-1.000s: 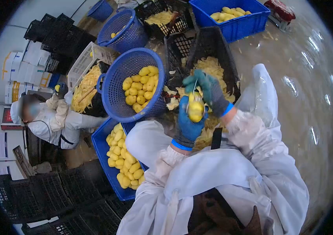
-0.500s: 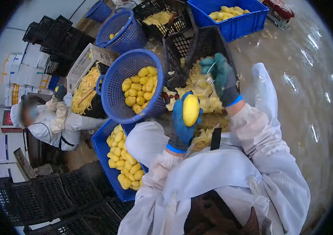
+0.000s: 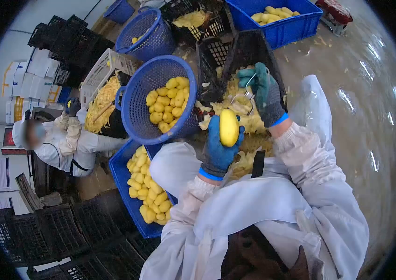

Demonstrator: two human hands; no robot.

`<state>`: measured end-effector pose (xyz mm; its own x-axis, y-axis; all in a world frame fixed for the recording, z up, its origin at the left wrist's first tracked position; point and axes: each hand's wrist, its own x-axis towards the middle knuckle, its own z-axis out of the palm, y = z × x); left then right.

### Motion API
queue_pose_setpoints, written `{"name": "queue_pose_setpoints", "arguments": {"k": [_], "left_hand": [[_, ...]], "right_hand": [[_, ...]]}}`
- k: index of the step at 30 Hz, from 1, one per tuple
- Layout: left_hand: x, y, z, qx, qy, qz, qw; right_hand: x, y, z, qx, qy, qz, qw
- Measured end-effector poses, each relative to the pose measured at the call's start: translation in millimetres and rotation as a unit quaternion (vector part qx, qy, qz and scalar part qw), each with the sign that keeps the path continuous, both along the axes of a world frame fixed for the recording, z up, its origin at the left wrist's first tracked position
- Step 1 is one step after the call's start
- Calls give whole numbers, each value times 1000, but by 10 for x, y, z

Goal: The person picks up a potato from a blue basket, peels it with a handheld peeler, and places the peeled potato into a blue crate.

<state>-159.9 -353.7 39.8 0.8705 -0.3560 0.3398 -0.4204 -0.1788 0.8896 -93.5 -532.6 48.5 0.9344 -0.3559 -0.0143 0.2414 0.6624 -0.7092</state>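
Note:
My left hand [image 3: 217, 149], in a blue glove, holds a peeled yellow potato [image 3: 229, 127] upright over my lap. My right hand [image 3: 263, 93], in a teal glove, grips a metal peeler [image 3: 249, 88] a little above and to the right of the potato, apart from it. Under both hands a black crate [image 3: 254, 51] holds a heap of pale peelings [image 3: 240, 109]. A round blue basket [image 3: 135, 112] of peeled potatoes tilts just left of my left hand.
A blue crate [image 3: 118, 172] of peeled potatoes lies at my lower left. Another person in white [image 3: 65, 142] sits at the left beside a white basket of peelings [image 3: 100, 77]. More blue baskets and a blue crate [image 3: 277, 28] stand at the back. Black crates [image 3: 44, 233] are stacked at lower left. The floor at right is wet.
My right hand lifted the peeler off the potato and moved up and to the right. My left hand turned the potato upright and has stayed near the same place.

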Motion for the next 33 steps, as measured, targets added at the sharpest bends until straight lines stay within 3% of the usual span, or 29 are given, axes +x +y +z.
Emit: {"name": "queue_pose_setpoints", "arguments": {"k": [3,7,8,11,12,14,15,16,18,19,20,21,23,24,26,28,30,32,33], "left_hand": [[-26,-70,78,-4,26,-13,1000],[26,-83,138,20,16,-14,1000],[47,-66,107,21,11,-2,1000],[37,-100,-44,12,2,30,999],[40,-104,62,13,29,-16,999],[-82,-240,379,-155,209,-6,966],[-82,-257,398,-148,190,3,971],[-80,-274,417,-141,170,12,975],[-14,-207,334,-335,336,-19,880],[-25,-205,291,-185,175,-17,967],[-37,-202,250,-43,0,30,999],[-12,-206,196,-30,2,20,999],[15,-131,24,4,9,3,1000],[12,-76,-171,-37,35,9,999],[-88,-109,236,-280,273,-40,919],[-87,-115,325,-277,279,-64,917],[-28,-85,160,-20,56,-64,996],[-108,-100,342,-117,244,-64,961],[-88,-79,338,-145,245,-66,956]], "right_hand": [[-331,382,165,-158,23,95,983],[7,-70,-179,-119,24,-43,992],[-8,-151,-177,-87,36,-25,995],[-235,231,26,-177,-40,52,982],[-286,331,36,-132,43,103,985],[-25,52,-313,-58,26,-9,998],[79,-96,-432,-21,15,-63,998],[10,-201,-271,-19,44,-46,998],[-201,-27,-18,10,56,51,997],[-280,94,77,22,61,98,993],[-294,217,64,-137,26,103,985],[-319,318,54,-196,18,76,978],[-81,96,-153,-113,2,67,991],[-26,-18,-168,-109,10,36,993],[9,-206,-135,-104,30,-27,994],[-166,90,25,-132,8,66,989],[-146,261,-56,-93,27,117,988],[81,-37,-159,-108,39,5,993],[164,-168,-131,-116,37,-50,991]]}}
